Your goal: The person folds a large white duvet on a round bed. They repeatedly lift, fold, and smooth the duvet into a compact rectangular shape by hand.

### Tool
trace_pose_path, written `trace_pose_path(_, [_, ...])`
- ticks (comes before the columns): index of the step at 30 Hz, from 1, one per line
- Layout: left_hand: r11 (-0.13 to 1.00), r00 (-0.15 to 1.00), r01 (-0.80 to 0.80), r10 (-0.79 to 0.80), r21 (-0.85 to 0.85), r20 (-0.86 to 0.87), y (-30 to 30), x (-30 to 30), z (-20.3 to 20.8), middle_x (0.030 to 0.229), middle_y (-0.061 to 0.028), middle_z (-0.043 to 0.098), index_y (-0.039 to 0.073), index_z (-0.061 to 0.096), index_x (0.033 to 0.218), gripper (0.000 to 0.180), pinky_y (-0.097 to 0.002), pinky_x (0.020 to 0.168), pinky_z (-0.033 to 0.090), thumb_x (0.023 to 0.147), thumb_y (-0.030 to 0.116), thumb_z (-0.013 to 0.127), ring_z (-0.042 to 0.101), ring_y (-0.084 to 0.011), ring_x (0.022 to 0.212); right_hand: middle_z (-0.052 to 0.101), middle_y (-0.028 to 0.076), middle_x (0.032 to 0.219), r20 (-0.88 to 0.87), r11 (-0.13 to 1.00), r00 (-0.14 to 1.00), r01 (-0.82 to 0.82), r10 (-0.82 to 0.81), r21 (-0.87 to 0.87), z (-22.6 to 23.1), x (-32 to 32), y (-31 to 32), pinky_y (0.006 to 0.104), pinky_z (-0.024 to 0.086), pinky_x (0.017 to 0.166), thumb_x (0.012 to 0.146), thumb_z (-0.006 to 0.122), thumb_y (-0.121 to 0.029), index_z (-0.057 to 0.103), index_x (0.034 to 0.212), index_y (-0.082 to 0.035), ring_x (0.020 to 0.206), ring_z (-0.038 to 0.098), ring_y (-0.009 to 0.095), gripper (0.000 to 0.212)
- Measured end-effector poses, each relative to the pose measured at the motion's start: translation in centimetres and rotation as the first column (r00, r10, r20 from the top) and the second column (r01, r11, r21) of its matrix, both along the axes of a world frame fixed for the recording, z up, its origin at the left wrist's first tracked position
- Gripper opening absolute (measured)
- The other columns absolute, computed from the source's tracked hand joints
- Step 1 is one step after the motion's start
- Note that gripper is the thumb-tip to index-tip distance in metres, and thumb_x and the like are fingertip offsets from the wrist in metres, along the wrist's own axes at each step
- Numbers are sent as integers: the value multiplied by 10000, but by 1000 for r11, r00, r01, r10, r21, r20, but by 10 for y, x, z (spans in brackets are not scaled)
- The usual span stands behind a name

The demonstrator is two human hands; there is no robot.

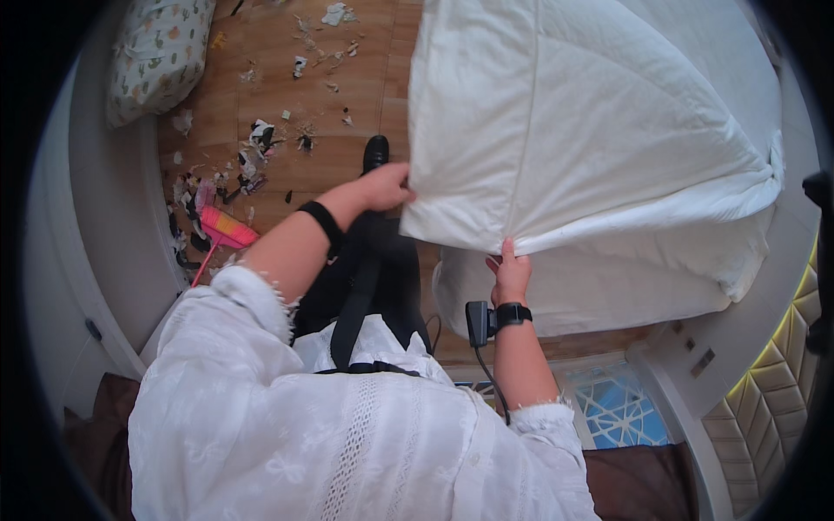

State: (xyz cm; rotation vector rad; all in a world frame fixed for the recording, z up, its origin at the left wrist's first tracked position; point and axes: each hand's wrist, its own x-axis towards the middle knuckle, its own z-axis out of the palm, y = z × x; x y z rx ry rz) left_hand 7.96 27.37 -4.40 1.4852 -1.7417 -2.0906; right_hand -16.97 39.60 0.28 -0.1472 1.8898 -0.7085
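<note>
The white quilt (591, 130) over the bed (573, 300) could sag onto the littered floor (373, 95) if the narrow grip of the left hand (387, 186) or right hand (511, 276), each pinching its edge, slips.

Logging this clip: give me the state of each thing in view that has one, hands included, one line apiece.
Left hand: closed on the white cover's left edge
Right hand: pinching its near edge
White cover: spread out, creased, bunched at the right
Pink broom: bristle head down among the litter
Litter: scattered, unswept
Cactus-print cushion: plump, partly cut off by the view
Wrist device: strapped on, cable attached
</note>
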Motion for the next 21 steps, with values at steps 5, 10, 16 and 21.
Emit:
trace_pose_path(5, [921,938,-346,340,178,65,-5,-2,-69,884,-22,567,47,540,1033,266,-272,744,451,784,105,612,545,-146,846,637,97,672,115,825,953,-300,280,478,-38,-14,-10,288,444,419,912,457,-297,555,822,-7,524,610,164,319])
trace_pose_path(10, [720,747,-643,664,262,9,-84,-18,-80,1044,-48,555,58,461,1204,426,-300,810,422,819,183,593,509,-154,960,634,74,687,25,796,863,-475,504,375,-18,-26,-41,252,447,479,885,496,-269,576,815,-40,558,598,134,252])
trace_pose_path(16, [601,619,-754,785,266,-18,-197,-51,-81,1156,-76,537,51,429,1261,450,-335,917,357,865,236,536,470,-195,1086,558,59,862,-301,969,944,-190,136,-157,-17,-9,-90,228,453,663,854,554,-101,529,1012,-5,703,522,102,187])
trace_pose_path(21, [419,415,-765,902,490,-124,-286,-65,-76,1094,-87,571,49,497,1171,356,-389,854,416,881,254,522,516,-211,1009,426,79,1035,-613,899,731,-432,300,-76,-18,7,-118,269,421,786,800,589,-44,466,1191,-45,827,452,143,410])
